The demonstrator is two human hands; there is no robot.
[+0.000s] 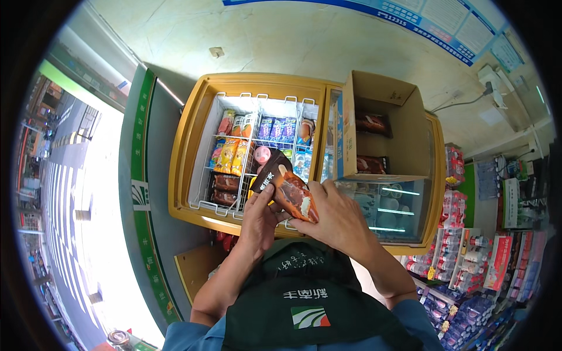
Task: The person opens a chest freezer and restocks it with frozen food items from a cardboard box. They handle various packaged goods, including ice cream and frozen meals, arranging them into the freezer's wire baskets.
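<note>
Both my hands hold wrapped chocolate ice cream bars [295,196] above the open half of a yellow chest freezer [184,166]. My left hand [260,215] pinches the dark end of a wrapper between thumb and fingers. My right hand [338,215] grips the other end, near the pictured bar. The wrappers overlap, so their exact number cannot be told. Below them, white wire baskets [246,184] hold dark brown wrapped bars [225,188], yellow packets [232,155], purple packets [277,129] and a pink-lidded cup [262,155].
An open cardboard box [404,145] with a few brown wrapped bars [373,124] stands on the freezer's glass lid [395,210]. A grey and green panel [142,145] rises at the left. Shelves of bottled drinks [452,237] stand at the right, a wall [281,39] behind.
</note>
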